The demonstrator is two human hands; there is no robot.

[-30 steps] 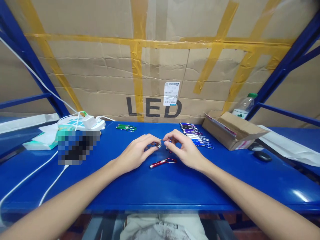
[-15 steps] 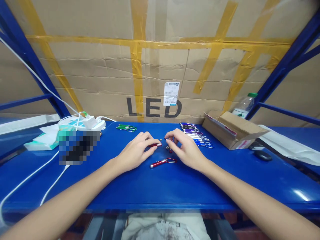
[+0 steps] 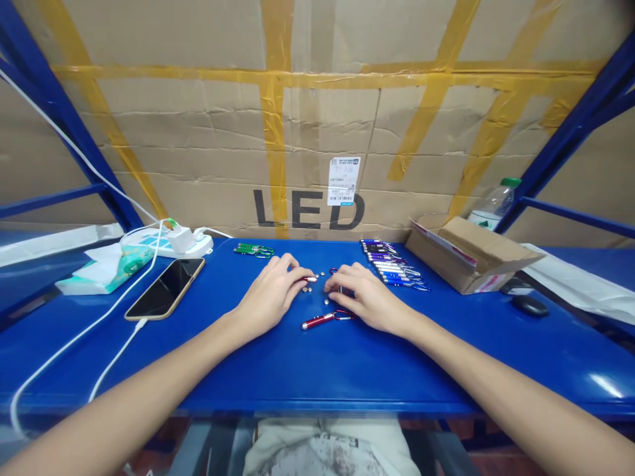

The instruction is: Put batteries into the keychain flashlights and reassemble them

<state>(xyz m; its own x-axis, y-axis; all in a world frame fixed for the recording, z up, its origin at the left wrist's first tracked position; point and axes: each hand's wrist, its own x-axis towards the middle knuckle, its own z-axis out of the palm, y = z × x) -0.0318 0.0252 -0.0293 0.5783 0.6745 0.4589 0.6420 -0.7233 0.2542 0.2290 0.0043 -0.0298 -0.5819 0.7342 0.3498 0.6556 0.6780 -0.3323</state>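
Observation:
Over the middle of the blue table, my left hand [image 3: 270, 291] pinches a short red flashlight tube [image 3: 310, 279], its silver end pointing right. Several small silver button cells [image 3: 322, 273] lie on the table between my hands. Curled low over the table, my right hand [image 3: 370, 296] has its fingertips beside a button cell [image 3: 326, 302]; what sits between its fingers is mostly hidden. Part of a red carabiner [image 3: 333, 270] shows behind those fingers. Nearer to me lies a whole red mini flashlight [image 3: 318, 321] with a red carabiner clip.
Green flashlights [image 3: 253, 250] lie at the back left, and a row of blue, purple and silver ones [image 3: 391, 266] at the back right. An open cardboard box [image 3: 471, 258], bottle [image 3: 496, 203] and black mouse [image 3: 530, 305] are right. A charging phone [image 3: 166, 289], tissues [image 3: 106, 270] and power strip [image 3: 198, 248] stand left.
More button cells now lie loose between my hands, where one showed before. My left hand has drawn slightly left and up with the red tube, and my right hand has shifted slightly left.

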